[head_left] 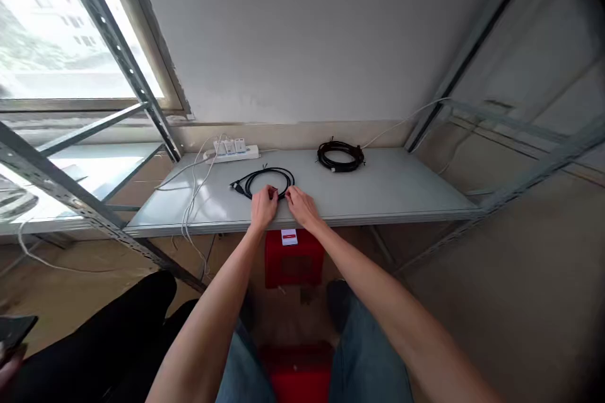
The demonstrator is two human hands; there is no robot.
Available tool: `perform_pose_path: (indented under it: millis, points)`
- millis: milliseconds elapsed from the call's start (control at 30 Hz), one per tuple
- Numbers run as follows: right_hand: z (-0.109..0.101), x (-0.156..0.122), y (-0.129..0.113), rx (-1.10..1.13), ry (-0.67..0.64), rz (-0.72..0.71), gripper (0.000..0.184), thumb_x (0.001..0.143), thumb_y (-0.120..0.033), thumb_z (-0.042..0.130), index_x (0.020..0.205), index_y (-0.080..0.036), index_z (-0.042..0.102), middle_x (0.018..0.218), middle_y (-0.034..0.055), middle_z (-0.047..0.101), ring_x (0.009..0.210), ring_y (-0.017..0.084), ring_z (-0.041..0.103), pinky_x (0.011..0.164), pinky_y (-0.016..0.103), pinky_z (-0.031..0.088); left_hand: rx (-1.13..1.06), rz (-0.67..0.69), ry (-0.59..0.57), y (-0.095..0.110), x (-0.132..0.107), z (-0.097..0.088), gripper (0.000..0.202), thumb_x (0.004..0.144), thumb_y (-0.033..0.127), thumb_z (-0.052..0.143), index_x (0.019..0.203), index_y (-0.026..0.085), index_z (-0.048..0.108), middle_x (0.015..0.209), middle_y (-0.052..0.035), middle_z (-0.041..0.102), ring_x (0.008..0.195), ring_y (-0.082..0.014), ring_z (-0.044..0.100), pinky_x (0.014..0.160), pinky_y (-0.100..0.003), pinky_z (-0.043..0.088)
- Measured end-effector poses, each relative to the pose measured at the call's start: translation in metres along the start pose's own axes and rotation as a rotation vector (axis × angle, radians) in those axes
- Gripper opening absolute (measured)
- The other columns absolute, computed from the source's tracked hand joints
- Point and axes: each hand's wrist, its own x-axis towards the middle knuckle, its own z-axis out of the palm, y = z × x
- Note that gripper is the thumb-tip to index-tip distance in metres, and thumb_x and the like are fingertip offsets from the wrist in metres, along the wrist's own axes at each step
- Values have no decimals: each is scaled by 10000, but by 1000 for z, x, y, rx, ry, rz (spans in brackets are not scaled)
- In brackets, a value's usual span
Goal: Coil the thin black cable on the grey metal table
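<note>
- Grey worktop (387, 189): black coiled cable (265, 177) lies flat, its near edge under both hands.
- Left hand (263, 206) and right hand (300, 206) pinch that edge, equally near.

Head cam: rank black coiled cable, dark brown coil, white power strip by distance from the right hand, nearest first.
From the right hand:
1. black coiled cable, touching the fingers, just left.
2. dark brown coil, back right on the shelf.
3. white power strip, back left by the wall.
</note>
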Motion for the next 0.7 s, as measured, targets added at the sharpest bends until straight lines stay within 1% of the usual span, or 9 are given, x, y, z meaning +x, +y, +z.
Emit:
perform_pose_path:
  millis: [67, 133, 233, 333, 400, 467, 600, 700]
  points:
    - [0, 2, 0, -16, -2, -5, 164, 1105, -204, 398, 1094, -213, 561, 1156, 86, 661, 910, 215, 602, 736, 326, 389, 5, -55, 8, 2, -1, -1, 169, 1004, 261, 588, 1035, 184, 736, 1035, -108, 802, 1024, -252, 729, 891, -328, 502]
    - [1, 3, -1, -34, 12, -38, 185, 1085, -152, 384, 1085, -205, 560, 1165, 105, 646, 956, 229, 594, 766, 335, 404, -1, -96, 18, 4, -1, -2, 158, 987, 252, 603, 1018, 187, 744, 1035, -108, 803, 1026, -250, 727, 884, -323, 503]
    - [0, 2, -2, -67, 71, -147, 245, 1000, -31, 384, 1049, -192, 561, 1196, 139, 616, 1066, 263, 559, 861, 369, 423, -31, -130, 35, 5, 0, -2, 144, 940, 212, 630, 1003, 186, 756, 1017, -99, 808, 992, -242, 729, 862, -315, 502]
    - [-1, 1, -2, -28, 72, -242, 339, 906, 56, 371, 1039, -194, 556, 1195, 133, 607, 1072, 258, 541, 894, 376, 424, -78, -131, 45, 4, 0, -2, 147, 907, 191, 638, 980, 189, 765, 986, -86, 812, 963, -235, 731, 840, -313, 499]
    - [-1, 1, -1, 25, 40, -248, 336, 909, 52, 365, 1023, -204, 548, 1136, 107, 613, 1032, 244, 544, 874, 364, 428, -106, -142, 38, 4, 0, -3, 137, 894, 195, 645, 951, 198, 769, 970, -75, 815, 945, -229, 733, 822, -312, 495]
    - [0, 3, 0, 62, 18, -220, 288, 947, 15, 369, 1003, -213, 537, 1084, 88, 609, 995, 235, 546, 847, 354, 428, -130, -156, 30, 5, -1, -5, 116, 877, 204, 662, 924, 204, 769, 967, -65, 816, 927, -222, 734, 804, -311, 488]
    - [1, 7, 2, 61, -8, -170, 228, 987, -33, 384, 996, -217, 518, 1121, 92, 598, 1010, 236, 545, 803, 344, 426, -144, -173, 39, 9, -2, -8, 99, 856, 213, 684, 910, 207, 767, 952, -62, 812, 917, -221, 734, 796, -310, 481]
    - [0, 9, 1, 40, -35, -152, 222, 987, -35, 382, 1013, -216, 506, 1158, 102, 590, 1040, 243, 539, 809, 349, 439, -119, -161, 28, 12, -2, -9, 116, 842, 195, 678, 920, 213, 762, 941, -57, 808, 920, -220, 730, 806, -306, 479]
